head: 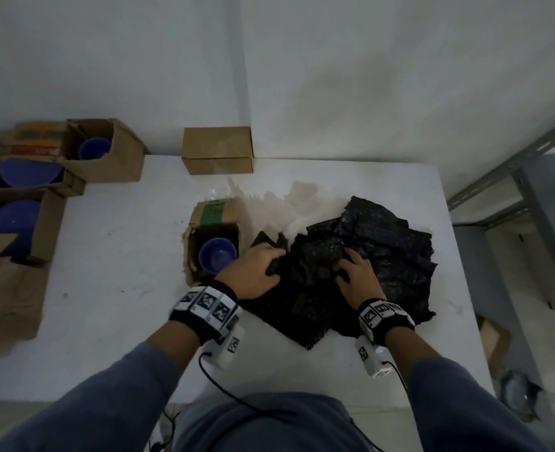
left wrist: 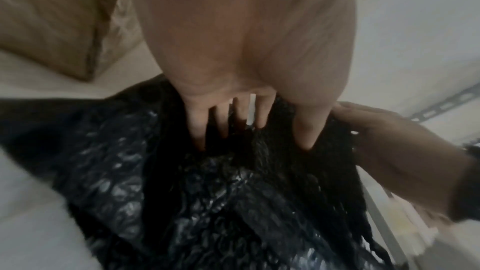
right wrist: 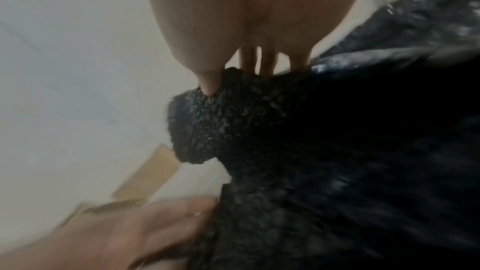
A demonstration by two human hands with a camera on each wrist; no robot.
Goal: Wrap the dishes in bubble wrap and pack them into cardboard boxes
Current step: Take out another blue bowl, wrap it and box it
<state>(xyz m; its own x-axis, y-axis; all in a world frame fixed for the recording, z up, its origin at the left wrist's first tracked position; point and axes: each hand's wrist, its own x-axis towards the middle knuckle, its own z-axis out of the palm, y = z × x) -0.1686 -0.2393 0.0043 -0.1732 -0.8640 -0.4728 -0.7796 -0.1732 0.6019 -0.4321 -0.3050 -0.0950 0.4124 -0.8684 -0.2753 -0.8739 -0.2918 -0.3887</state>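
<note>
A crumpled heap of black bubble wrap (head: 361,256) lies on the white table (head: 122,256), right of centre. My left hand (head: 274,264) grips the heap's left edge; its fingers (left wrist: 200,130) dig into the wrap (left wrist: 207,202). My right hand (head: 343,262) holds the middle of the heap, and its thumb (right wrist: 207,83) pinches a fold of wrap (right wrist: 221,122) against the fingers behind. Just left of my left hand, a blue bowl (head: 218,258) sits unwrapped in a small open cardboard box (head: 215,216). Whether a dish lies inside the heap is hidden.
At the far left stand open cardboard boxes (head: 113,158) holding a blue bowl (head: 94,149) and blue plates (head: 29,172). A closed box (head: 217,150) is at the table's back edge. A flattened cardboard piece (head: 5,288) lies front left. Metal shelving (head: 511,177) stands to the right.
</note>
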